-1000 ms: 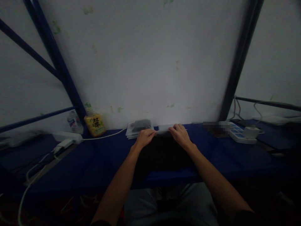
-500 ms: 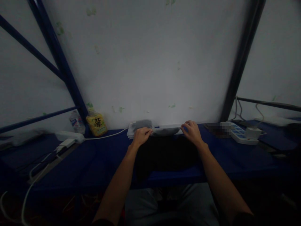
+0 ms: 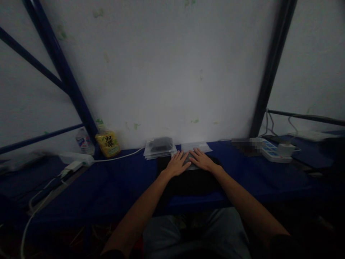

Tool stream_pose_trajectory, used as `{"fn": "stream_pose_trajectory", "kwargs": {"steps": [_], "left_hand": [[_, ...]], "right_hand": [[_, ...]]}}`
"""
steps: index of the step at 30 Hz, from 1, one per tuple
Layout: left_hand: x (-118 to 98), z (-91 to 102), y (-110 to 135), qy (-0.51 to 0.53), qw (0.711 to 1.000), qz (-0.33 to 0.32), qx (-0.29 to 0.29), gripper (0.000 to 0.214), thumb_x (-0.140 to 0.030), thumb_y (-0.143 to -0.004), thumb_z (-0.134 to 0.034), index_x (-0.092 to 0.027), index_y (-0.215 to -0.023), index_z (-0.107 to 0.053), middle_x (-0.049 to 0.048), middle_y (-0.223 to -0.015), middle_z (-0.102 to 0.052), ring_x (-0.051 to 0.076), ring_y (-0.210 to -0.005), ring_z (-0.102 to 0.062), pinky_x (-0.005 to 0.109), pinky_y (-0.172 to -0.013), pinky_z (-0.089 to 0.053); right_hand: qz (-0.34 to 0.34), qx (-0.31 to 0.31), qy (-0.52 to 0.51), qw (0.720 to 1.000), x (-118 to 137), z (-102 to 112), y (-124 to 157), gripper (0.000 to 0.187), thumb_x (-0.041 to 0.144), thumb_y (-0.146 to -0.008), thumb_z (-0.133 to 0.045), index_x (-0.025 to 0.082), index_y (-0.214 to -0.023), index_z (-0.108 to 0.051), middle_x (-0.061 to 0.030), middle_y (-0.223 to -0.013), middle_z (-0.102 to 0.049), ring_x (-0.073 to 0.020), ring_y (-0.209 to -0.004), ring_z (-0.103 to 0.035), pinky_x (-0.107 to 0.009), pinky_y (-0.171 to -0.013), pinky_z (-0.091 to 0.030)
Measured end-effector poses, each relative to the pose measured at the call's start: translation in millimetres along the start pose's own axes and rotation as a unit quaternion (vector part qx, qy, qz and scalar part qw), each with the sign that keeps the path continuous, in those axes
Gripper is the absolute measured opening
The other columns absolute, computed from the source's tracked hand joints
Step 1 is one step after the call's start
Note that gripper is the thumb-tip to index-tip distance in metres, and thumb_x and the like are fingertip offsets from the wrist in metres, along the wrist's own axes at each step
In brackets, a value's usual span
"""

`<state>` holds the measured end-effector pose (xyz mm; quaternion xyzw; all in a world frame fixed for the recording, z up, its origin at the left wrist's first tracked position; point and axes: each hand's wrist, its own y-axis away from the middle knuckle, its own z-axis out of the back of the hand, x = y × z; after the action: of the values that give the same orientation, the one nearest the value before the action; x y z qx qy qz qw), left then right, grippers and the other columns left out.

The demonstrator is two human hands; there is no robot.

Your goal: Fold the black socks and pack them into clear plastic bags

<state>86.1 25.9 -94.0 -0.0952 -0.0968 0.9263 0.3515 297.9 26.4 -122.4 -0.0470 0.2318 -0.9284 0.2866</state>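
Both my left hand (image 3: 178, 164) and my right hand (image 3: 201, 159) lie flat and open, side by side, with fingers pointing away from me. Under them is a grey, translucent plastic bag (image 3: 192, 167), mostly covered by the fingers. The bag rests on a black cloth (image 3: 192, 183) spread near the desk's front edge. Just beyond my left hand sits a stack of clear plastic bags (image 3: 160, 145) with something dark in the top one. Past my right hand is a flat white plastic packet (image 3: 185, 146) by the wall.
A yellow drink bottle (image 3: 108, 144) and a clear bottle (image 3: 84, 141) stand at the left back of the blue desk (image 3: 115, 183). A white power strip (image 3: 77, 158) with cables is at left. Another power strip (image 3: 272, 151) with a white plug sits at right.
My hands have let go of the edges of the plastic bag. It has come down onto the black cloth, and both hands have moved inward to lie flat on it.
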Motion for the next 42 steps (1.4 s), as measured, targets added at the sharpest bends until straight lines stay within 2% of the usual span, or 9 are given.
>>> {"fn": "stream_pose_trajectory", "kwargs": {"steps": [3, 6, 10, 14, 20, 26, 32, 38, 42], "left_hand": [[1.3, -1.5, 0.5, -0.003, 1.000, 0.010, 0.028, 0.073, -0.066, -0.092, -0.021, -0.023, -0.151, -0.018, 0.0110, -0.157, -0.010, 0.031, -0.144, -0.009, 0.048, -0.114, -0.012], [3.0, -0.2, -1.7, -0.004, 0.999, 0.009, 0.047, 0.073, -0.066, -0.092, -0.019, -0.023, -0.151, -0.018, 0.0115, -0.156, -0.013, 0.031, -0.143, -0.011, 0.047, -0.113, -0.013], [2.8, 0.0, -5.0, -0.019, 0.998, 0.007, 0.066, 0.074, -0.067, -0.092, -0.018, -0.021, -0.150, -0.020, 0.0119, -0.155, -0.019, 0.031, -0.143, -0.016, 0.046, -0.113, -0.014], [2.8, -1.4, -5.4, -0.040, 0.997, -0.002, 0.060, 0.075, -0.067, -0.092, -0.017, -0.019, -0.149, -0.023, 0.0121, -0.154, -0.022, 0.032, -0.142, -0.018, 0.046, -0.113, -0.014], [4.7, -3.4, -7.4, -0.024, 0.997, -0.009, 0.075, 0.077, -0.067, -0.092, -0.015, -0.017, -0.150, -0.020, 0.0134, -0.155, -0.017, 0.032, -0.143, -0.013, 0.046, -0.114, -0.011], [0.4, 4.1, -7.0, -0.002, 0.994, -0.010, 0.106, 0.085, -0.072, -0.088, -0.019, -0.015, -0.151, -0.015, 0.0147, -0.156, -0.011, 0.032, -0.144, -0.007, 0.046, -0.114, -0.010], [0.8, 4.8, -6.7, 0.004, 0.994, -0.017, 0.111, 0.089, -0.076, -0.085, -0.023, -0.017, -0.151, -0.014, 0.0136, -0.156, -0.009, 0.033, -0.144, -0.005, 0.046, -0.114, -0.009], [1.5, 4.1, -7.8, 0.005, 0.992, 0.001, 0.129, 0.091, -0.077, -0.083, -0.025, -0.018, -0.151, -0.013, 0.0129, -0.156, -0.006, 0.034, -0.144, -0.003, 0.049, -0.114, -0.009], [3.3, 0.6, -5.8, -0.011, 0.992, -0.012, 0.123, 0.100, -0.081, -0.078, -0.032, -0.018, -0.152, -0.008, 0.0159, -0.156, -0.003, 0.036, -0.143, -0.001, 0.051, -0.113, -0.009]], "right_hand": [[0.063, 0.018, 0.046, 0.997, -5.5, -4.3, 2.6, 0.038, 0.028, -0.100, -0.034, 0.017, -0.134, -0.048, -0.0184, -0.148, -0.033, -0.0309, -0.140, -0.023, -0.057, -0.109, -0.024], [0.090, 0.045, 0.070, 0.992, -10.9, -6.9, 2.5, 0.037, 0.021, -0.098, -0.040, 0.018, -0.134, -0.048, -0.0214, -0.148, -0.032, -0.0310, -0.137, -0.029, -0.059, -0.107, -0.025], [0.095, 0.067, 0.082, 0.990, -14.4, -10.3, -0.2, 0.038, 0.020, -0.096, -0.042, 0.019, -0.134, -0.047, -0.0206, -0.148, -0.033, -0.0308, -0.135, -0.034, -0.059, -0.106, -0.027], [0.099, 0.083, 0.085, 0.988, -14.3, -10.0, -1.7, 0.041, 0.017, -0.095, -0.043, 0.017, -0.135, -0.047, -0.0218, -0.146, -0.035, -0.0319, -0.134, -0.036, -0.058, -0.106, -0.028], [0.093, 0.087, 0.089, 0.988, -9.6, -3.8, -2.5, 0.041, 0.018, -0.095, -0.044, 0.017, -0.136, -0.046, -0.0221, -0.145, -0.036, -0.0324, -0.130, -0.041, -0.058, -0.103, -0.033], [0.076, 0.103, 0.078, 0.989, -5.8, -0.1, -3.8, 0.041, 0.016, -0.093, -0.046, 0.019, -0.134, -0.049, -0.0190, -0.147, -0.036, -0.0305, -0.131, -0.041, -0.055, -0.105, -0.032], [0.073, 0.112, 0.088, 0.987, -1.7, 3.1, -3.4, 0.040, 0.017, -0.094, -0.044, 0.018, -0.134, -0.049, -0.0205, -0.146, -0.035, -0.0330, -0.131, -0.041, -0.057, -0.104, -0.033], [0.090, 0.102, 0.112, 0.984, 0.5, 5.3, -2.3, 0.038, 0.023, -0.097, -0.040, 0.017, -0.133, -0.050, -0.0214, -0.146, -0.036, -0.0328, -0.127, -0.045, -0.059, -0.102, -0.033], [0.085, 0.089, 0.104, 0.987, -1.6, 0.4, -0.8, 0.039, 0.025, -0.098, -0.038, 0.019, -0.135, -0.047, -0.0208, -0.145, -0.037, -0.0322, -0.125, -0.046, -0.059, -0.100, -0.034]]}}
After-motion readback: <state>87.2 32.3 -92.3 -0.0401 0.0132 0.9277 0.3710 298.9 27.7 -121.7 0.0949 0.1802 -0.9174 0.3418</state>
